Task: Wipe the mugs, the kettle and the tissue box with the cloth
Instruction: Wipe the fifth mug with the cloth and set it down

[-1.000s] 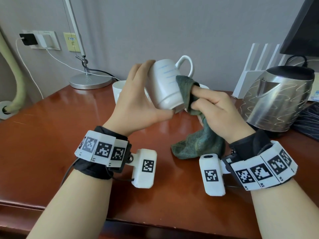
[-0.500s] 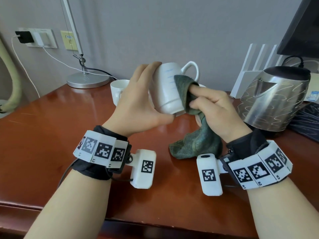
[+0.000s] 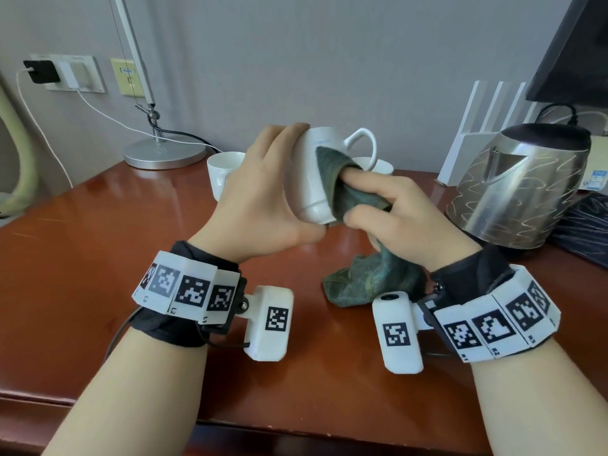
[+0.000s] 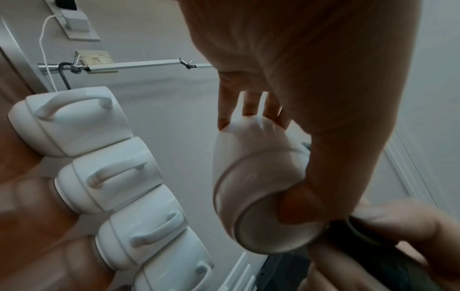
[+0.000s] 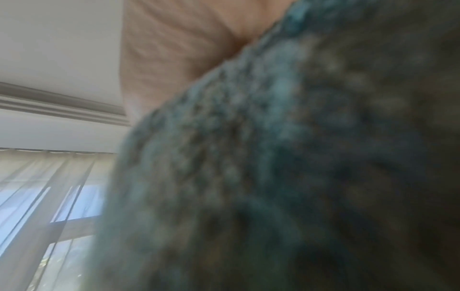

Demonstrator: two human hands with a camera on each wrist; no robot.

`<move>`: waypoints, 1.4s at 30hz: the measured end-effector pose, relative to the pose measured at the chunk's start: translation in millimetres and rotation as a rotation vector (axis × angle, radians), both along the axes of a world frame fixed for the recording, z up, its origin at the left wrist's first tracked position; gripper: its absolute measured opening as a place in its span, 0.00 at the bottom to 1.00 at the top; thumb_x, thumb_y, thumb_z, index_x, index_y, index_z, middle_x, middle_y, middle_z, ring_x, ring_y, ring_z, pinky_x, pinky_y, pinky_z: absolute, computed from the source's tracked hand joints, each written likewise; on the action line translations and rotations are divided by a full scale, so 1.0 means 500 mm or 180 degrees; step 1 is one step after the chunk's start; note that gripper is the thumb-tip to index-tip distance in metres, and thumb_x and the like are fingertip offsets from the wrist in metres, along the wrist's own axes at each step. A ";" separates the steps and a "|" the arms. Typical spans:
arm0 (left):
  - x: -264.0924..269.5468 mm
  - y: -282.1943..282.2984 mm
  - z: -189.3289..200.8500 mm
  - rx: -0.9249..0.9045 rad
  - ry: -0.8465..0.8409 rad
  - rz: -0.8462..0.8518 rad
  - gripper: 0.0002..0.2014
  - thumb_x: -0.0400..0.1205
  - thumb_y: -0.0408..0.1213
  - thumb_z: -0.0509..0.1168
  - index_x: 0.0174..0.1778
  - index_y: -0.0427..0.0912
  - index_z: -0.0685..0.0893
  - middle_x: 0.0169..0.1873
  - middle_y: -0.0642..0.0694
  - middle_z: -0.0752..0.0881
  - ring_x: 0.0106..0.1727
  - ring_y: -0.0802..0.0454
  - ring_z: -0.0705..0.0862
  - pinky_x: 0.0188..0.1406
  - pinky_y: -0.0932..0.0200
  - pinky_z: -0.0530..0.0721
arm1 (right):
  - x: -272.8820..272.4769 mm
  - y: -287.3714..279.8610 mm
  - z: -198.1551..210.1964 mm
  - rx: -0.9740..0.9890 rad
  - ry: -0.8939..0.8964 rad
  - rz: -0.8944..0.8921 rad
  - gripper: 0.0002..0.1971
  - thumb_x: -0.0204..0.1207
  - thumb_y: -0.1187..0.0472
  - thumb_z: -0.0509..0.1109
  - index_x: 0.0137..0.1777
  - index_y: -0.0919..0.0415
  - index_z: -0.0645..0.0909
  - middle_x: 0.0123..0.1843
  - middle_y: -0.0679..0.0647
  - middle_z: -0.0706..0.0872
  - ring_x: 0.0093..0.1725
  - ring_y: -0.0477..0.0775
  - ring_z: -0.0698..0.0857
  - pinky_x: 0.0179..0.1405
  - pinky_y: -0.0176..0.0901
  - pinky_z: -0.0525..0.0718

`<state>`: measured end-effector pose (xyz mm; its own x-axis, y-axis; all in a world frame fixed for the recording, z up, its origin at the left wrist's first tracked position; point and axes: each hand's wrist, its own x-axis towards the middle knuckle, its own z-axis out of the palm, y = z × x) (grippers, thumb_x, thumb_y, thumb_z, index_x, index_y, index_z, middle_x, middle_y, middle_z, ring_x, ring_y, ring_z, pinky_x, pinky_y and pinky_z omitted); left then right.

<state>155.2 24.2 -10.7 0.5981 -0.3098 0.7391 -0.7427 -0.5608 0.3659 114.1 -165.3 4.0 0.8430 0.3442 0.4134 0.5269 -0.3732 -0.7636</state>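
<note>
My left hand [image 3: 263, 205] grips a white mug [image 3: 309, 179] held above the table, tilted with its base toward me and its handle [image 3: 362, 143] at the far right. My right hand [image 3: 394, 218] holds a dark green cloth [image 3: 348, 192] and presses it against the mug's right side; the cloth's tail [image 3: 368, 284] hangs down to the table. In the left wrist view the mug [image 4: 256, 177] sits between my thumb and fingers [image 4: 248, 106]. The cloth [image 5: 273, 177] fills the right wrist view, blurred. A steel kettle [image 3: 519, 189] stands at the right. No tissue box shows.
Several other white mugs [image 4: 82, 128] stand in a row behind the held one, two visible from the head view [image 3: 223, 172]. A lamp base [image 3: 164, 153] and cables sit at the back left, a white router [image 3: 473, 133] and a dark object [image 3: 589, 225] at the right. The brown table [image 3: 98, 258] extends left.
The cloth and my right fingers have slid leftward across the mug's side, covering more of it. The mug has turned a little in my left hand.
</note>
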 end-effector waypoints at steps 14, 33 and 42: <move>-0.012 0.002 0.010 -0.0064 0.0062 0.0094 0.51 0.56 0.55 0.70 0.77 0.38 0.70 0.62 0.54 0.72 0.61 0.62 0.72 0.51 0.60 0.75 | 0.005 0.011 -0.006 -0.0014 -0.0127 -0.0178 0.10 0.78 0.60 0.70 0.57 0.50 0.83 0.47 0.60 0.87 0.44 0.54 0.83 0.46 0.38 0.79; -0.014 0.000 0.006 0.0065 -0.0113 0.0302 0.50 0.56 0.48 0.76 0.77 0.41 0.70 0.62 0.58 0.70 0.64 0.56 0.74 0.43 0.67 0.71 | 0.010 0.016 0.001 0.0123 0.0054 -0.0217 0.21 0.83 0.50 0.62 0.75 0.48 0.72 0.26 0.22 0.78 0.34 0.24 0.77 0.39 0.23 0.72; -0.007 0.006 0.004 -0.0206 -0.0040 0.0194 0.48 0.58 0.48 0.77 0.76 0.39 0.71 0.61 0.55 0.71 0.61 0.60 0.73 0.49 0.77 0.72 | 0.003 0.012 -0.002 0.0218 0.0035 -0.0080 0.18 0.81 0.60 0.67 0.71 0.55 0.78 0.28 0.25 0.80 0.32 0.26 0.80 0.36 0.21 0.73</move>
